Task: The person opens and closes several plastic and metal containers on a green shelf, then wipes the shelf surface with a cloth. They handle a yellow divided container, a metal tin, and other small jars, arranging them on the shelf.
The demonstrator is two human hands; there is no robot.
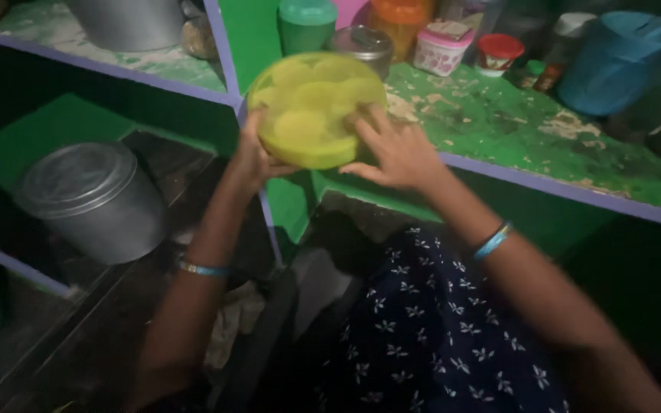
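A round yellow-green plastic container (314,107) with a see-through lid and several round compartments is held up in front of me, tilted toward the camera. My left hand (254,153) grips its left rim. My right hand (395,149) presses on the lid's right side, fingers spread. Both wrists wear blue bangles. The container hovers at the edge of a green shelf (514,130) with peeling paint.
On the shelf behind stand a steel tin (363,44), a green jar (306,23), an orange jar (401,21), a pink-lidded tub (442,47), a red-lidded jar (497,53) and a blue jug (613,57). A large lidded steel pot (89,200) sits on the lower left shelf.
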